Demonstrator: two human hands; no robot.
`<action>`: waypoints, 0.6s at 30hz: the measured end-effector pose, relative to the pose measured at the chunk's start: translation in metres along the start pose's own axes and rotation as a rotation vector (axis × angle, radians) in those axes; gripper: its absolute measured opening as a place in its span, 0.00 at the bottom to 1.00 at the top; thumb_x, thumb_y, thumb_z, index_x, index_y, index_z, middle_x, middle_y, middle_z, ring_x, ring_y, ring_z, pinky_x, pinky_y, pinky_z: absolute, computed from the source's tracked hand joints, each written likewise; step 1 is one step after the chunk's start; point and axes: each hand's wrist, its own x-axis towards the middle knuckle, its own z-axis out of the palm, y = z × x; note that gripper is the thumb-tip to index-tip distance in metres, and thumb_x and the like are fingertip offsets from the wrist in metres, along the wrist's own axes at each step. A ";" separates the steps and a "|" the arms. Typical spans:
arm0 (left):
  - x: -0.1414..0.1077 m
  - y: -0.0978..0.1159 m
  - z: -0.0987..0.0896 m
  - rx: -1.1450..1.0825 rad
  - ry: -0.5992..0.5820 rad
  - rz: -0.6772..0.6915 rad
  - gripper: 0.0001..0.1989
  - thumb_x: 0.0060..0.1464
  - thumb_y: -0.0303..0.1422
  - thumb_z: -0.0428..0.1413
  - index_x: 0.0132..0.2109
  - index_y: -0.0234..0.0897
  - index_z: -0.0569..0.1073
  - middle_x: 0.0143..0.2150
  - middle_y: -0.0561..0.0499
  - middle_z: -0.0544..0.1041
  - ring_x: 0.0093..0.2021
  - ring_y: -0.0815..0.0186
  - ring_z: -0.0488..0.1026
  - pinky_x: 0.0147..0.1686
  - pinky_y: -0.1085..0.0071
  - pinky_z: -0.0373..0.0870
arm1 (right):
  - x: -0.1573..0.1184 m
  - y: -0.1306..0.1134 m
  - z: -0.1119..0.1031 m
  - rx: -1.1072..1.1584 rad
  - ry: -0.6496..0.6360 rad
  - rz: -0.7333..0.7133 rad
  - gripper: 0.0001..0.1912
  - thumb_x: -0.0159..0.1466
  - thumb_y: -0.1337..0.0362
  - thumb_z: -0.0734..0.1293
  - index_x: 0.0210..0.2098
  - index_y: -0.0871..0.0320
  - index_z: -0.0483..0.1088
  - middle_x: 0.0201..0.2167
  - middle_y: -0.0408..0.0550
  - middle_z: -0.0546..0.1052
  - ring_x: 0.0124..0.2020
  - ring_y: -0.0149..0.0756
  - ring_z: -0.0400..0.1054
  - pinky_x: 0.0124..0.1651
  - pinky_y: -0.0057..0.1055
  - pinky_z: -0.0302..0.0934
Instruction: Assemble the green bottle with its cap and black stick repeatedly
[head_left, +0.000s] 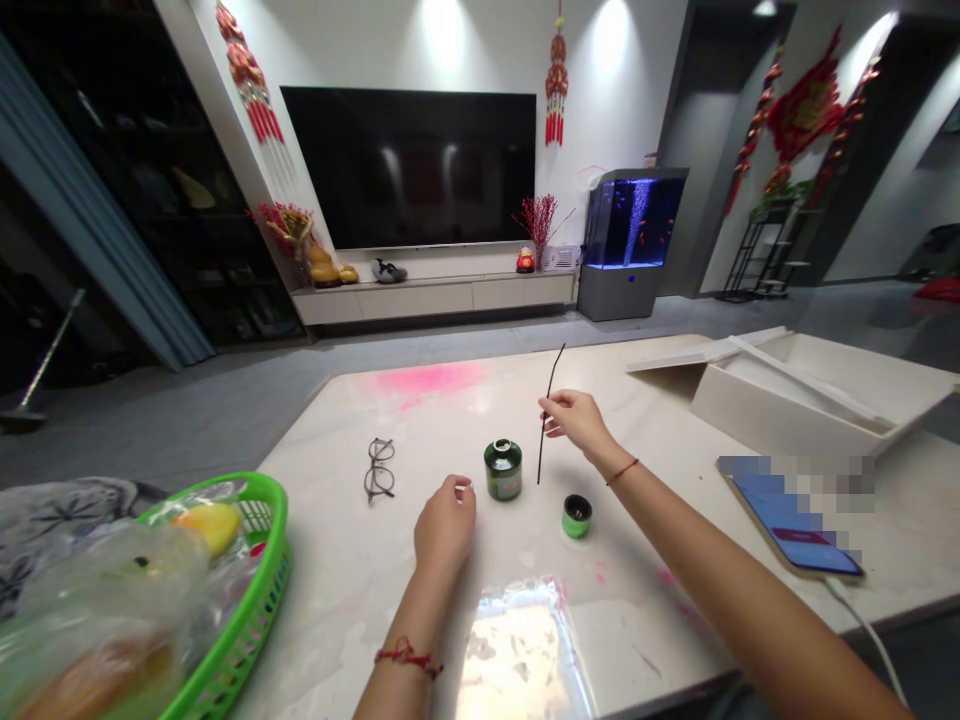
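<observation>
My right hand [576,424] pinches a thin black stick [541,450], bent near its top and held upright over the table. Just left of the stick's lower end stands a dark green glass bottle [503,474] with a pale label and an uncovered neck. My left hand [445,525] rests on the table to the left of the bottle, apart from it. Its fingers are curled together, and a small whitish bit shows at the tips, too small to name. A green cap [577,516], dark inside, sits hollow side up below my right hand.
Eyeglasses [380,470] lie left of the bottle. A green basket [279,540] with plastic-bagged items stands at the left. On the right are a phone [795,525] with a cable and an opened white box [810,400]. A shiny clear sheet [521,650] lies in front.
</observation>
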 end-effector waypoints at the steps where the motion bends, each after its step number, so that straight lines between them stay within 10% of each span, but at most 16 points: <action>1: 0.000 0.000 -0.001 0.003 -0.003 0.001 0.12 0.54 0.35 0.44 0.42 0.41 0.70 0.39 0.50 0.77 0.38 0.62 0.73 0.32 0.71 0.62 | -0.001 0.009 0.003 -0.068 -0.024 0.038 0.08 0.51 0.62 0.68 0.24 0.61 0.66 0.18 0.44 0.72 0.15 0.27 0.66 0.17 0.23 0.62; 9: 0.000 -0.001 -0.001 0.037 0.003 -0.015 0.17 0.55 0.36 0.44 0.51 0.39 0.64 0.38 0.49 0.77 0.38 0.60 0.73 0.31 0.71 0.62 | -0.014 0.039 0.014 -0.622 -0.210 -0.011 0.01 0.49 0.70 0.68 0.23 0.59 0.71 0.07 0.40 0.67 0.12 0.32 0.64 0.22 0.28 0.60; 18: -0.002 0.001 -0.003 0.060 -0.012 -0.008 0.18 0.55 0.36 0.44 0.52 0.38 0.64 0.39 0.48 0.77 0.38 0.60 0.73 0.31 0.70 0.62 | -0.028 0.002 0.022 -0.952 -0.126 -0.372 0.10 0.59 0.64 0.61 0.35 0.56 0.72 0.30 0.46 0.75 0.31 0.33 0.67 0.33 0.27 0.56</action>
